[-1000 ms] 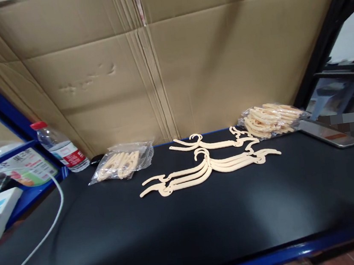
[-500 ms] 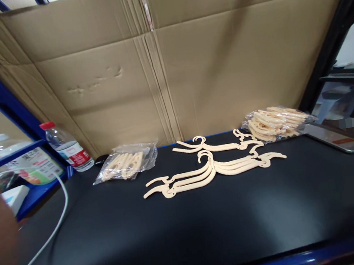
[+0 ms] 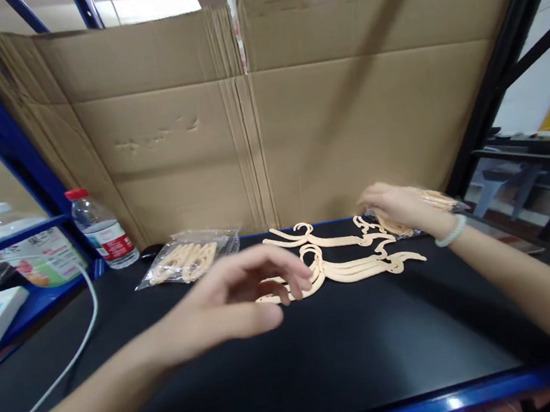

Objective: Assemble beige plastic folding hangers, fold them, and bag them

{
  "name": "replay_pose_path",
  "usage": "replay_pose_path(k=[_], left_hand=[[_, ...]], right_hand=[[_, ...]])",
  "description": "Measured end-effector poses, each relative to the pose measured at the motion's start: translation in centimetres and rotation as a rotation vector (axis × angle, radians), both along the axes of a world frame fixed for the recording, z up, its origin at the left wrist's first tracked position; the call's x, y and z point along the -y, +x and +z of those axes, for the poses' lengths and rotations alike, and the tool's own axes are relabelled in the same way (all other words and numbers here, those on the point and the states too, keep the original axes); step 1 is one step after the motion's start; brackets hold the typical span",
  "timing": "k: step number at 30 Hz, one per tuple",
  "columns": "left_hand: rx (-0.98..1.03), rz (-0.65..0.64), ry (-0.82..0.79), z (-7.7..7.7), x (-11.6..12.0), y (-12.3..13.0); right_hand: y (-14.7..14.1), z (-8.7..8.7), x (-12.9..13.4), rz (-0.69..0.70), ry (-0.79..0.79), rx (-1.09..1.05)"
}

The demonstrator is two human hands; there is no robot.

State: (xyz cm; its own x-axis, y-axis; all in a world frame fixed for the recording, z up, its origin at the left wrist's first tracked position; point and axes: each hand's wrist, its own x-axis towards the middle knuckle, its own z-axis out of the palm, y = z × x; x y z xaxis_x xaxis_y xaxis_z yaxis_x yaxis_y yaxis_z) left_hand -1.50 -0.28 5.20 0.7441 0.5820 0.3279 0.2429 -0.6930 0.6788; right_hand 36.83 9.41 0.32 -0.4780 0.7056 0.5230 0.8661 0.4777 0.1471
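Observation:
My left hand (image 3: 245, 290) is open, thumb and fingers apart, in the air over the left part of the stacked folding clothes hangers (image 3: 357, 268) and hiding some of them. Those hangers are cream-coloured plastic and lie flat on the black table. Just behind them lies another cream hanger (image 3: 334, 241). My right hand (image 3: 395, 208) is over the clear plastic bag of hanger parts (image 3: 437, 199) at the back right, with a pale bracelet at the wrist. Its fingers look loosely spread and bent; the hand covers part of the bag, and contact is unclear.
A second clear bag of cream parts (image 3: 189, 260) lies at the back left, beside a red-capped bottle (image 3: 108, 236). A white cable (image 3: 88, 336) runs along the left side. Cardboard (image 3: 171, 138) walls the back. A blue edge (image 3: 454, 403) borders the table's front.
Both hands have come in over the table: the left above the hangers, the right to the back-right bag. The view has tilted up a little.

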Motion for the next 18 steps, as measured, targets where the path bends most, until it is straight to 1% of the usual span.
replay_pose_path(k=[1,2,3,4,6,8,9,11,13,15,18], left_hand=[[0.008,-0.071,-0.212,-1.3,-0.3,0.9],[-0.001,-0.1,-0.35,-2.9,-0.7,1.6],[-0.002,-0.098,-0.425,-4.6,-1.1,2.2],[-0.014,-0.08,-0.471,-6.3,-1.5,2.7],[-0.007,-0.067,-0.49,-9.2,-2.3,3.0],[0.05,-0.02,-0.5,-11.0,-2.9,2.9],[0.079,0.001,-0.517,-11.5,-3.0,2.8],[0.104,0.032,-0.534,-11.8,-3.0,2.6],[0.072,0.041,-0.502,-11.7,-2.8,2.6],[0.021,0.038,-0.432,-11.4,-2.5,2.7],[-0.02,0.03,-0.37,-11.0,-2.1,2.8]], right_hand=[[-0.1,-1.1,-0.5,0.018,-0.047,0.068],[-0.1,-2.1,-0.9,0.032,-0.085,0.117],[-0.1,-3.1,-1.2,0.04,-0.111,0.149],[-0.2,-4.0,-1.5,0.046,-0.125,0.169],[-0.1,-5.1,-2.0,0.056,-0.139,0.19],[0.1,-5.6,-2.3,0.066,-0.147,0.197],[0.1,-5.6,-2.4,0.071,-0.15,0.195],[0.3,-5.7,-2.8,0.081,-0.147,0.174],[0.5,-5.9,-3.0,0.09,-0.125,0.126],[0.7,-6.1,-3.1,0.089,-0.078,0.045],[0.7,-6.1,-2.7,0.034,0.044,-0.141]])
